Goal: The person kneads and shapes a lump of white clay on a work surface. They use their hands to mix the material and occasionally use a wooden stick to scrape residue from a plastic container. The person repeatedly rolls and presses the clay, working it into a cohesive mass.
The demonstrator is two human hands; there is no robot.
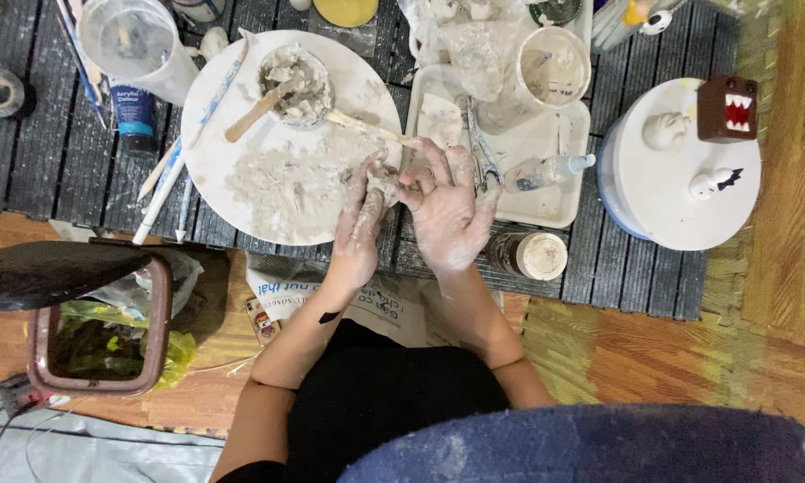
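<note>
We pinch a small lump of grey clay between our left hand and right hand, fingers curled tight, holding it over the round white board's edge so crumbs land there

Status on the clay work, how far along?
Done: a white head-shaped piece, a brown box-shaped monster figure and a small white figurine sit on the white round stand. In hand: left hand and right hand, both clay-coated, press a small clay lump between them. Left: wet clay remains in the bowl and smeared over the round board; the lump's shape is unclear.
</note>
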